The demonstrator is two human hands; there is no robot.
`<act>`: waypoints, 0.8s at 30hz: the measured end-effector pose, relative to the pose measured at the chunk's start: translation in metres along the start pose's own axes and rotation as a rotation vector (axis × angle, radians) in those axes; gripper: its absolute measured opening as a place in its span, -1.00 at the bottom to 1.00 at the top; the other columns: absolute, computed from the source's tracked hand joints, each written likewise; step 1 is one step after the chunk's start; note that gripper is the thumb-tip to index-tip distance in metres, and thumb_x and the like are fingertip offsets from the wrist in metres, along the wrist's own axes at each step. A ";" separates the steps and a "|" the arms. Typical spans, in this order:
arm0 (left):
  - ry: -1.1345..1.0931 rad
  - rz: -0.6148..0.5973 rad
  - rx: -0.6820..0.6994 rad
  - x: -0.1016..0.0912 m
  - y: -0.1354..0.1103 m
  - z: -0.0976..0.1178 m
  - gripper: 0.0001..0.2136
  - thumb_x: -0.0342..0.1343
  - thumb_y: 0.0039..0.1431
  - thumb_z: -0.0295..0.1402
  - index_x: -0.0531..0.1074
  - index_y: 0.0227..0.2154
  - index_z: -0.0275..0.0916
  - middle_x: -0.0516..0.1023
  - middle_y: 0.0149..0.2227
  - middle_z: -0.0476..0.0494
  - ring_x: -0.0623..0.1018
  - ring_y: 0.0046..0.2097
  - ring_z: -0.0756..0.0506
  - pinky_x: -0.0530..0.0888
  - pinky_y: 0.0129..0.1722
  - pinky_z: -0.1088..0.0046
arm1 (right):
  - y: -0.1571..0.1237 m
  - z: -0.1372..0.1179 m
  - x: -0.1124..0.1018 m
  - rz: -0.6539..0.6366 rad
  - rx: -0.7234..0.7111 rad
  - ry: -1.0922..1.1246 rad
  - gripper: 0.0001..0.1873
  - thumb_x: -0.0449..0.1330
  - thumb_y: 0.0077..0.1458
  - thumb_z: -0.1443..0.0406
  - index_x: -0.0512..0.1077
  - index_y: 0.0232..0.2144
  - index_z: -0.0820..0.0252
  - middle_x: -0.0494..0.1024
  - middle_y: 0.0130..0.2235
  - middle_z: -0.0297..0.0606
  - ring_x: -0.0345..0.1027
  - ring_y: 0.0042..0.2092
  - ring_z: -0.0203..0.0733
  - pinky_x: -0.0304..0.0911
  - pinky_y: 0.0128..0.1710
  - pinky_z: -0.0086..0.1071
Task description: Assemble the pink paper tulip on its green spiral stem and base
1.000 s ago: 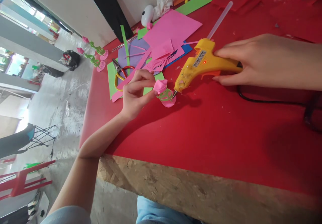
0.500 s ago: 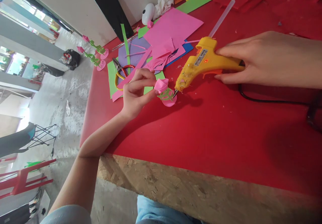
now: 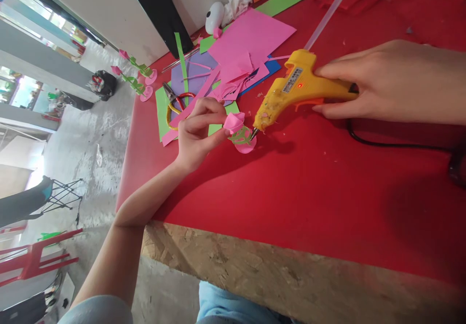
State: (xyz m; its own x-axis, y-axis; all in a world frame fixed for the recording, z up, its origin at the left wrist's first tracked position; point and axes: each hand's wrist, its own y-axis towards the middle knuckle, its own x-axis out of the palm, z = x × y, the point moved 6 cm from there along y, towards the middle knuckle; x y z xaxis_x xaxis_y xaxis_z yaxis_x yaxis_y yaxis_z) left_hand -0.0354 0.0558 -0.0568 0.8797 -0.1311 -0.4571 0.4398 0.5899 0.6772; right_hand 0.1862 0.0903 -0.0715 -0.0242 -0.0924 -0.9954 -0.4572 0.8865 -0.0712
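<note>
My left hand [image 3: 198,132] pinches a small pink paper rose [image 3: 233,121] with a green stem, standing on a pink round base [image 3: 246,145] on the red table [image 3: 291,193]. My right hand [image 3: 386,81] is wrapped round the handle of a yellow glue gun [image 3: 294,91], its red light on. The gun's nozzle touches the stem just above the pink base. A clear glue stick [image 3: 324,21] juts out of the gun's back.
Pink, green, purple and blue paper sheets and scraps [image 3: 233,57] lie behind the rose, with scissors [image 3: 174,103] on them. Two finished paper flowers [image 3: 140,74] stand at the table's far left edge. The gun's black cord [image 3: 400,144] runs right. A chipboard edge [image 3: 291,275] fronts the table.
The view has shifted slightly. Both hands, the rose and the glue gun keep nearly the same places, the nozzle staying at the stem.
</note>
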 end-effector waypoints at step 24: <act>0.026 -0.002 -0.020 0.001 0.001 0.001 -0.90 0.22 0.13 -0.17 0.54 -0.29 0.03 0.36 -0.37 0.00 0.47 -0.24 -0.01 0.55 -0.08 0.19 | -0.002 -0.007 -0.001 -0.053 0.029 -0.001 -0.64 0.28 0.01 0.26 0.12 -0.52 0.17 0.32 -0.44 -0.39 0.18 -0.45 -0.41 0.05 -0.46 -0.38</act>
State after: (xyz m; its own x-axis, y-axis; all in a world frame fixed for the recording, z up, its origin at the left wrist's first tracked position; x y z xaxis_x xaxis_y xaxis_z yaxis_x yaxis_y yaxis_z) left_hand -0.0341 0.0554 -0.0559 0.8737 -0.1121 -0.4734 0.4379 0.6051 0.6649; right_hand 0.1807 0.0858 -0.0704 0.0005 -0.1389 -0.9903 -0.4317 0.8932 -0.1255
